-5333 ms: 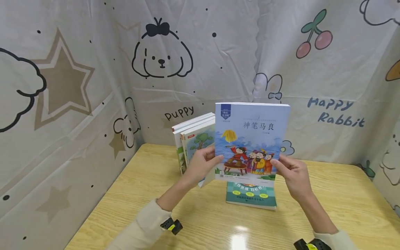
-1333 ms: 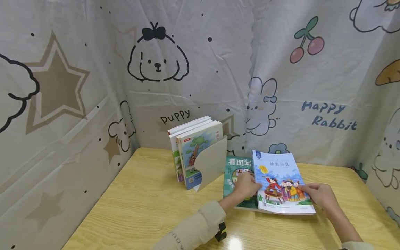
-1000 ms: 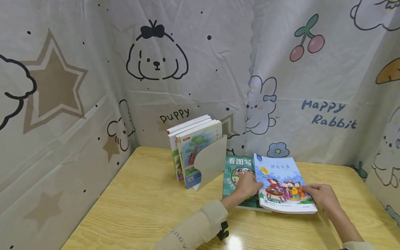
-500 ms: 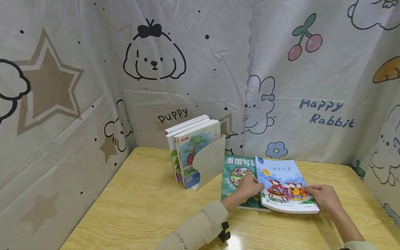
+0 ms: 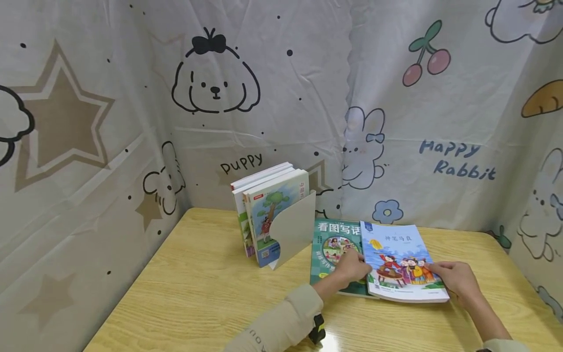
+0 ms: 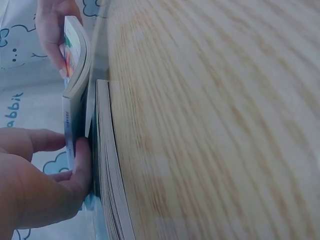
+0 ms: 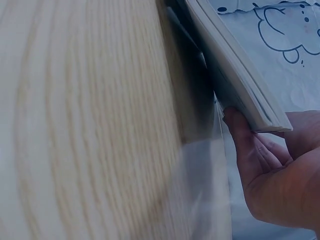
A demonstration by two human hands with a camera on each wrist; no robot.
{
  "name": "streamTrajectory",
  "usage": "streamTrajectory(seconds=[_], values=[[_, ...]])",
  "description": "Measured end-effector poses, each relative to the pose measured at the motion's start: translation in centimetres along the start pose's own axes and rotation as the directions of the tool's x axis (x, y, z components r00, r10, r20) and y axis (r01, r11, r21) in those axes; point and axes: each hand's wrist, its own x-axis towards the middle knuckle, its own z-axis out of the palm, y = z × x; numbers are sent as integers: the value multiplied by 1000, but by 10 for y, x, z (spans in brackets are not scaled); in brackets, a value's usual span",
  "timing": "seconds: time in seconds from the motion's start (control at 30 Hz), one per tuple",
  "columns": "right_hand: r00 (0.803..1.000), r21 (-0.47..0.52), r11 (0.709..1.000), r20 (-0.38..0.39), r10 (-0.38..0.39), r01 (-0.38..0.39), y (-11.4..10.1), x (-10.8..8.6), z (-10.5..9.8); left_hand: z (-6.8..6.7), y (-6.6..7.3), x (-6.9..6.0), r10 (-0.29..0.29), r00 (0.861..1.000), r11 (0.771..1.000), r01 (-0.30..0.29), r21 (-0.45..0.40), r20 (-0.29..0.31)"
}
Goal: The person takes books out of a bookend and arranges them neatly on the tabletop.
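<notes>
A light-blue picture-covered paperback book (image 5: 398, 256) is tilted low over the table, overlapping the right part of a green book (image 5: 321, 244) that lies flat. My left hand (image 5: 350, 269) pinches its spine edge, thumb and fingers on opposite faces in the left wrist view. On the opposite edge, my right hand (image 5: 457, 281) grips it, with fingers (image 7: 240, 135) beneath the pages. The right wrist view shows a gap between this book's underside and the wooden table (image 7: 100, 125). Part of the green cover is hidden by the blue book and my left hand.
Several books (image 5: 272, 210) stand upright to the left in a cream-coloured bookend (image 5: 294, 225), which sits near the green book. Behind the table hangs a printed cloth (image 5: 264, 73) with cartoon animals, and it also covers both sides.
The blue book, held upright about five seconds ago, has come down over the green book. In the last second it has shifted slightly right and lower, with both hands still gripping it.
</notes>
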Motion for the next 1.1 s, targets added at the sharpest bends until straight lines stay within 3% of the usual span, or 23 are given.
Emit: streamTrajectory(seconds=[0.13,0.23,0.47,0.9,1.1], values=[[1000,-10,1000,-10,8,-8,3,2,2,-1,0,-2,41,999,998,-42,45,22],[1000,-6,1000,-18,19,-19,4,3,1,0,2,-2,68,998,989,-68,129,0],[999,-18,1000,-28,19,-19,8,5,-1,2,3,-1,154,985,919,-170,356,71],[998,21,999,-26,49,-49,13,6,-3,1,5,-1,198,974,859,-227,458,112],[998,-4,998,-23,61,-61,17,11,-6,-7,7,-5,204,966,857,-255,447,159]])
